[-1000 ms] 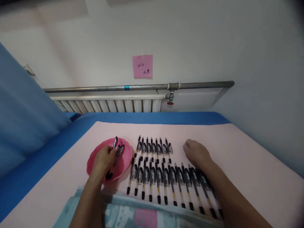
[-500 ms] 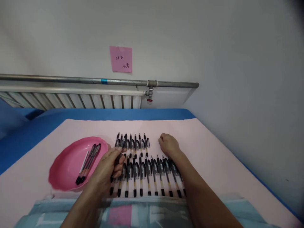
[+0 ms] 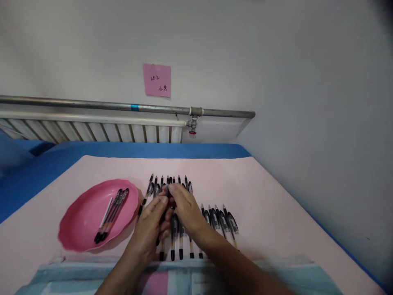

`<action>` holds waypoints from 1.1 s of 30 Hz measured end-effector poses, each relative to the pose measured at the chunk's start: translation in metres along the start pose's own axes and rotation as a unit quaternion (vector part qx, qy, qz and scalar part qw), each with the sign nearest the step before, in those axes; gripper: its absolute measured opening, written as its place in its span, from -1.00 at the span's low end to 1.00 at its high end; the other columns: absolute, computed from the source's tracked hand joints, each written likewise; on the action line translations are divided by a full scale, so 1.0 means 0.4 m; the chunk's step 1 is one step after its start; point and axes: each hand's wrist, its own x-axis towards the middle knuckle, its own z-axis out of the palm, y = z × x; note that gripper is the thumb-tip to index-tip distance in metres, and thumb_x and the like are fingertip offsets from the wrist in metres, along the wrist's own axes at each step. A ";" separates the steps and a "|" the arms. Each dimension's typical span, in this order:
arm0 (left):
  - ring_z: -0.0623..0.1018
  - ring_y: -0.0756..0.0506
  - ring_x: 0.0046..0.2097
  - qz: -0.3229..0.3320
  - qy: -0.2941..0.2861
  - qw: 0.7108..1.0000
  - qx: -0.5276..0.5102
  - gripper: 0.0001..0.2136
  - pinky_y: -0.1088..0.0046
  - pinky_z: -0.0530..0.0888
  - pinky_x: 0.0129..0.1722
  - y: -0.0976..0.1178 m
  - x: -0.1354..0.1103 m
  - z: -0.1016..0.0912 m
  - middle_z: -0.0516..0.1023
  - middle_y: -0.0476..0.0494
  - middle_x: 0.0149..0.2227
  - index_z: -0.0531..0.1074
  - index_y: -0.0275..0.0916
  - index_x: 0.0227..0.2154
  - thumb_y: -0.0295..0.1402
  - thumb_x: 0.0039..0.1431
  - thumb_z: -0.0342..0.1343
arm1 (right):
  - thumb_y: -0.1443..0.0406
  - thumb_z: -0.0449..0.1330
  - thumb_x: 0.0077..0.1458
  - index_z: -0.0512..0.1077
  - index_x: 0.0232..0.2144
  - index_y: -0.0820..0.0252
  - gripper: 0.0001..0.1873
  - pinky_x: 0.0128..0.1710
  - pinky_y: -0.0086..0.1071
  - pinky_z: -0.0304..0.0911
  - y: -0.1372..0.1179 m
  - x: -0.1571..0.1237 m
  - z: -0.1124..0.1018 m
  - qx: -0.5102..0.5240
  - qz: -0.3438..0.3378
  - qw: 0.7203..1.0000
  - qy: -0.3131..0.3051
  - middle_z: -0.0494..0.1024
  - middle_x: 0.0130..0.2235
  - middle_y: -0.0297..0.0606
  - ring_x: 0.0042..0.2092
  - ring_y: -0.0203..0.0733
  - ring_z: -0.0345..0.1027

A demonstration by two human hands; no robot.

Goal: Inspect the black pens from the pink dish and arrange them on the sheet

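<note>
My left hand (image 3: 151, 223) is closed around a black gel pen (image 3: 168, 191) held upright at a slant above the rows of pens. My right hand (image 3: 188, 209) has its fingers closed at the top of that same pen, where the cap end is; the fingers hide the exact grip. Beneath both hands lie two rows of uncapped pens, tips pointing away from me, with black clip caps between them. The back row (image 3: 156, 188) shows at the left, and the front row (image 3: 223, 224) is partly covered by my hands and right forearm.
A pink scalloped bowl (image 3: 66, 239) stands at the left, with several capped pens (image 3: 115, 213) and a thin white stick (image 3: 106, 212) inside. The pink table cover (image 3: 276, 229) has a blue border. Behind it run a radiator (image 3: 119, 132) and a metal pipe (image 3: 153, 108).
My right hand has moved left from beside the back row to the top of the pen in my left hand. My left hand has shifted slightly right and nearer to me.
</note>
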 end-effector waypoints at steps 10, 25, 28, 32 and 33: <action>0.27 0.07 -0.69 -0.046 0.132 0.989 0.037 -0.67 0.62 0.14 -0.71 -0.039 -0.014 0.046 0.27 0.13 -0.71 0.41 -0.19 -0.25 -0.13 -0.06 0.12 | 0.18 -0.07 0.12 0.28 -0.46 0.14 -0.76 -0.37 -0.41 0.25 0.047 -0.010 0.036 0.028 0.006 0.995 0.090 0.45 -0.50 -0.36 -0.43 -0.28 0.34; 0.29 0.04 -0.68 -0.024 0.115 0.992 0.037 -0.69 0.56 0.18 -0.70 -0.046 0.002 0.052 0.33 0.05 -0.71 0.42 -0.25 -0.29 -0.13 0.00 0.06 | 0.14 -0.08 0.13 0.27 -0.49 0.14 -0.73 -0.35 -0.41 0.23 0.075 0.009 0.036 -0.026 -0.017 0.992 0.120 0.41 -0.56 -0.39 -0.47 -0.30 0.30; 0.09 0.11 -0.76 -0.084 0.099 0.991 0.032 -0.65 0.64 -0.01 -0.77 -0.038 -0.002 0.046 0.10 0.19 -0.78 0.36 -0.18 -0.33 -0.01 -0.03 0.03 | 0.15 -0.06 0.10 0.28 -0.48 0.15 -0.75 -0.35 -0.41 0.25 0.074 0.022 0.034 0.021 0.006 0.994 0.110 0.43 -0.54 -0.38 -0.46 -0.29 0.33; 0.05 0.15 -0.74 -0.094 0.038 0.994 0.042 -0.68 0.69 -0.06 -0.78 -0.035 -0.001 0.025 0.12 0.19 -0.71 0.28 -0.19 -0.46 -0.01 -0.04 0.04 | 0.15 -0.01 0.06 0.30 -0.46 0.17 -0.77 -0.35 -0.41 0.26 0.059 0.056 0.004 0.107 0.018 0.983 0.148 0.49 -0.43 -0.31 -0.40 -0.28 0.38; 0.04 0.16 -0.74 -0.096 0.024 0.994 0.050 -0.69 0.69 -0.07 -0.78 -0.036 0.000 0.021 0.12 0.18 -0.70 0.29 -0.20 -0.45 -0.03 -0.03 0.04 | 0.15 0.00 0.05 0.30 -0.45 0.18 -0.77 -0.38 -0.42 0.26 0.055 0.067 -0.010 0.128 0.020 0.977 0.170 0.49 -0.42 -0.29 -0.40 -0.28 0.38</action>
